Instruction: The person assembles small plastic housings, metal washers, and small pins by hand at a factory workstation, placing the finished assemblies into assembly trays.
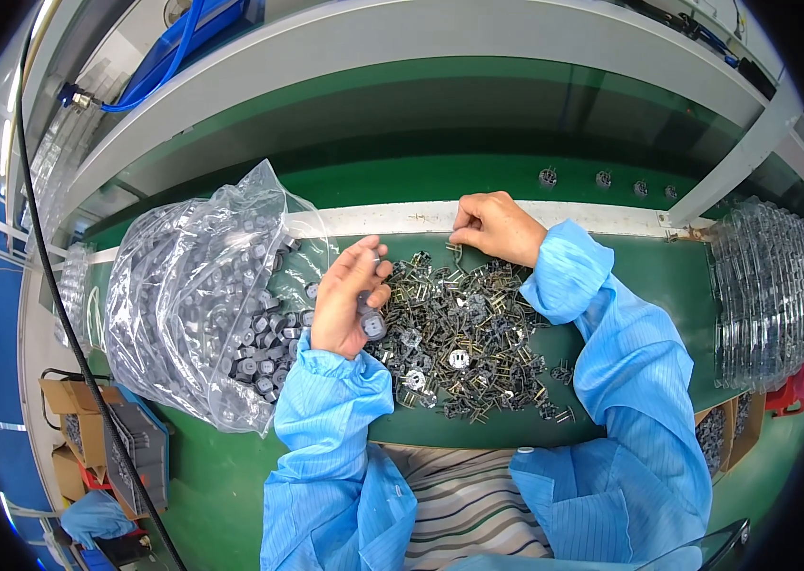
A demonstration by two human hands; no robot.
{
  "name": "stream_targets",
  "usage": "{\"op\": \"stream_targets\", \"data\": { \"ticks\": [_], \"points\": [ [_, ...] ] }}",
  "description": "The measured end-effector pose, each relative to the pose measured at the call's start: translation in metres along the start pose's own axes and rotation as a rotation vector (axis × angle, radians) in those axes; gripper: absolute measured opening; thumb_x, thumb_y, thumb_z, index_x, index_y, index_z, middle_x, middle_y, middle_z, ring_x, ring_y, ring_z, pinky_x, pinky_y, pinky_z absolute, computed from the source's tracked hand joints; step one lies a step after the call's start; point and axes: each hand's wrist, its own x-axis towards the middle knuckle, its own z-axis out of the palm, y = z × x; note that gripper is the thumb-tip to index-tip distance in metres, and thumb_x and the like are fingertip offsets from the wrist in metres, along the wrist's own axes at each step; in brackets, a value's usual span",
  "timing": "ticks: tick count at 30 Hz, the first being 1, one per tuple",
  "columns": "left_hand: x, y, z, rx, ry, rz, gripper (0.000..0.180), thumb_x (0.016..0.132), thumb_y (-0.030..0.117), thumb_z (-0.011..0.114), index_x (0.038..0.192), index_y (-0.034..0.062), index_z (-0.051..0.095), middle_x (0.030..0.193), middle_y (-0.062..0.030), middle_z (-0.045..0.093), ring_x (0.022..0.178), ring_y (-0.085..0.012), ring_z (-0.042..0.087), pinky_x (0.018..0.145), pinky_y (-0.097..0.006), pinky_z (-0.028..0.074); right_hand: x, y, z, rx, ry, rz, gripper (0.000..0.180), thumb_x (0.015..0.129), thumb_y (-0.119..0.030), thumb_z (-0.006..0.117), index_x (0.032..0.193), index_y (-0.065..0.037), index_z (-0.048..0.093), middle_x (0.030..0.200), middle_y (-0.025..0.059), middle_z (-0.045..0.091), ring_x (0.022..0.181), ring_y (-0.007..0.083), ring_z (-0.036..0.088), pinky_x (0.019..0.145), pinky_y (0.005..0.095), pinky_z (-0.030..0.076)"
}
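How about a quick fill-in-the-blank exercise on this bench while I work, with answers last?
1. The hand pinching a pronged part is the person's ____ one.
2. From the person's view, the plastic bag lies to the ____ of the metal heap.
3. Both sleeves are coloured ____.
4. The bench is coloured ____.

Missing words: right; left; blue; green.

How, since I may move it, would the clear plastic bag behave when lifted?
The bag would probably sag, its film being thin and wrinkled. It may feel heavy, holding many grey parts. Some could spill, as several lie uncovered at its right.
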Motion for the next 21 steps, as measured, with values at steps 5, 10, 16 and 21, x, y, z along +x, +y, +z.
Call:
{"op": "stream_targets", "data": {
  "ticks": [5,10,16,21],
  "points": [
    [-0.006,-0.010,0.015,0.454,0.020,0.161,0.037,0.103,0.010,0.056,0.137,0.0021,0.045,0.114,-0.0088,0.056,0.079,-0.0084,0.052,0.052,-0.019,0.040,0.001,-0.004,0.010,0.048,0.109,-0.018,0.014,0.082,-0.004,0.073,0.094,0.001,0.069,0.085,0.0166,0.071,0.080,0.0293,0.071,0.074,0.0380,0.057],
    [-0.006,-0.009,0.018,0.289,-0.045,0.049,0.030,0.102,0.008,0.056,0.130,0.0023,0.048,0.118,-0.0106,0.059,0.079,-0.0095,0.054,0.050,-0.019,0.040,-0.002,-0.003,0.011,0.039,0.121,-0.171,0.015,0.081,-0.004,0.074,0.094,0.001,0.070,0.086,0.0159,0.071,0.078,0.0282,0.071,0.072,0.0364,0.058],
    [-0.008,-0.012,0.022,0.568,0.025,0.130,0.029,0.093,0.000,0.067,0.118,0.0036,0.053,0.095,-0.0074,0.068,0.057,-0.0050,0.053,0.047,-0.018,0.040,-0.001,0.004,0.007,-0.083,-0.010,0.048,0.015,0.080,-0.012,0.075,0.088,-0.001,0.070,0.088,0.0140,0.070,0.082,0.0318,0.070,0.074,0.0406,0.056],
    [-0.008,-0.024,0.028,0.632,0.054,0.242,0.035,0.084,0.000,0.078,0.114,0.0022,0.059,0.089,-0.0054,0.069,0.066,-0.0058,0.061,0.051,-0.017,0.044,-0.006,0.003,0.008,-0.153,0.000,-0.141,0.013,0.079,-0.011,0.074,0.086,-0.002,0.069,0.089,0.0121,0.069,0.091,0.0352,0.067,0.080,0.0467,0.053]
  ]
}}
